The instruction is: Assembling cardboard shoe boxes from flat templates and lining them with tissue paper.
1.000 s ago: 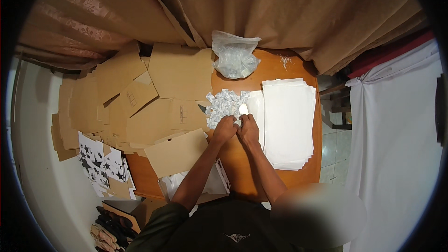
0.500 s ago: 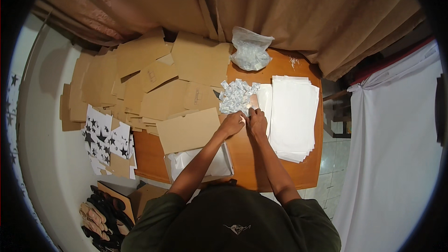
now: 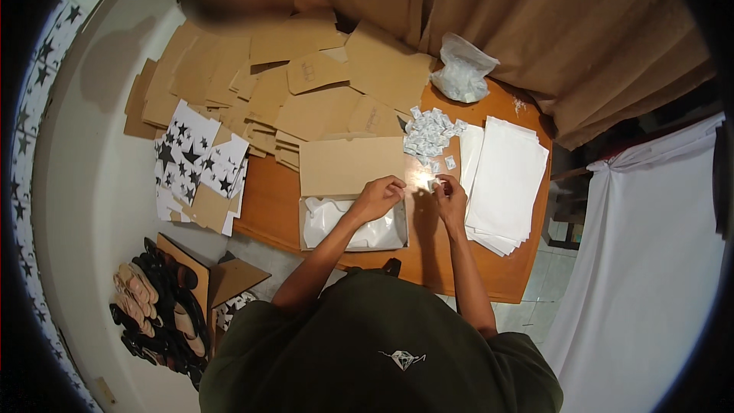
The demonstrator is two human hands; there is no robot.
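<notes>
My right hand (image 3: 451, 200) pinches a small white packet (image 3: 434, 183) just in front of a pile of similar silvery-white sachets (image 3: 432, 134). Two loose sachets (image 3: 449, 162) lie between that hand and the pile. My left hand (image 3: 380, 197) hovers over the right side of an open cardboard box (image 3: 407, 241), its fingers curled together; whatever may be in them is too small to make out. White wrapping (image 3: 336, 222) lines the box. The raised lid (image 3: 348, 160) leans back behind it.
Flat cardboard pieces (image 3: 306, 111) cover the table's far left. Star-printed sheets (image 3: 183, 157) lie at the left edge. White paper (image 3: 508, 183) is stacked on the right, a clear plastic bag (image 3: 464, 69) behind. Shoes (image 3: 157, 306) sit on the lower left, below table level.
My hands, together at the pile's near edge before, are now apart. The left has moved over toward the box; the right holds a packet. The whole view has shifted and turned.
</notes>
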